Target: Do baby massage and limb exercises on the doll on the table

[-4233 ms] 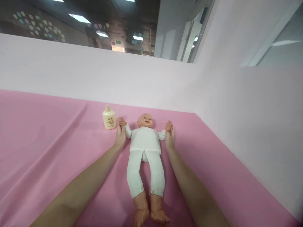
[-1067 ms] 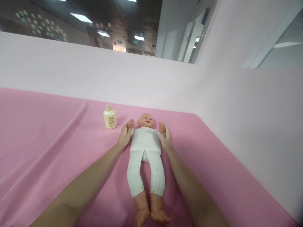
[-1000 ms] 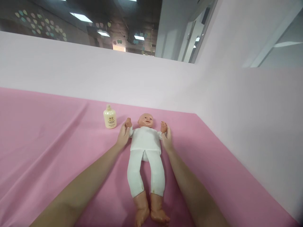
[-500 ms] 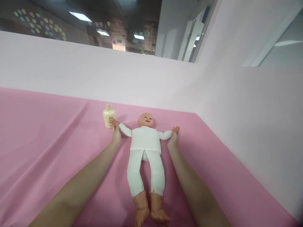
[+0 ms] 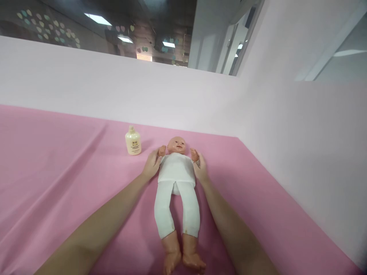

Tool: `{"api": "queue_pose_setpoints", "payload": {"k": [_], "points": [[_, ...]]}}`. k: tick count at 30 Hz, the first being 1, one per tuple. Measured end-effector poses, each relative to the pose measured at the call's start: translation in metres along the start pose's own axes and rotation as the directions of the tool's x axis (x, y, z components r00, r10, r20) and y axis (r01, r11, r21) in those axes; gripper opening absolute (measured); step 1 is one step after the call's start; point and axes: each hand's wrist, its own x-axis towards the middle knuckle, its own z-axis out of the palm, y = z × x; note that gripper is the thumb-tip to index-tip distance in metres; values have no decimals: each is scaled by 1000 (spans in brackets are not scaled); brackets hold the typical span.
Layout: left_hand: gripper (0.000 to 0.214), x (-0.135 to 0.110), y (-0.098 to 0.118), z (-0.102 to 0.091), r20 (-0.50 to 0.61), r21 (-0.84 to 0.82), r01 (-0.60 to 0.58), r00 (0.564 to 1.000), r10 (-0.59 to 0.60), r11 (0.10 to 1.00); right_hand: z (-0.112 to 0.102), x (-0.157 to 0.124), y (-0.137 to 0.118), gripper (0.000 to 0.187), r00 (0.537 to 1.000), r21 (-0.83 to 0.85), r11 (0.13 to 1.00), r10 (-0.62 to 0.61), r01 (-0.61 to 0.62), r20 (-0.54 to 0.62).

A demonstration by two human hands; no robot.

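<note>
A baby doll (image 5: 176, 168) in a white top and trousers lies on its back, head toward the wall and bare feet toward me. My left hand (image 5: 151, 164) is closed around the doll's arm on the left, near the wrist. On the other side my right hand (image 5: 201, 166) grips the doll's other arm in the same way. Both doll arms are folded up, their small hands beside the head at shoulder height. My fingers are partly hidden behind the doll's arms. A pale yellow pump bottle (image 5: 133, 142) stands upright to the left of the doll's head, apart from my hands.
A pink sheet (image 5: 71, 160) with creases on the left covers the surface under the doll. A white wall (image 5: 100, 84) runs along the back, and another wall (image 5: 315, 152) borders the right side. Above the back wall is a window (image 5: 160, 23).
Both my hands have moved inward with the doll's arms, which were stretched out sideways and are now folded close to its head. The bottle is no longer partly covered. The doll's body stays put.
</note>
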Motion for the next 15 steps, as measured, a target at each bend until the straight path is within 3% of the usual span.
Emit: {"api": "queue_pose_setpoints", "payload": {"k": [5,10,13,15], "points": [[48,-4,-1,2,69,165,3,998,-14,986,-1,-1,-10,71,976,-270,951,-100,151,192],[45,-9,-6,10,173,246,-32,985,-12,969,-1,2,-16,70,945,-373,905,-85,206,317],[44,-9,-7,12,194,235,-34,981,-13,971,-2,2,-13,69,942,-361,910,-79,202,327],[45,-8,-6,11,147,209,-13,989,-19,978,-1,1,-10,68,960,-302,938,-85,167,266]]}}
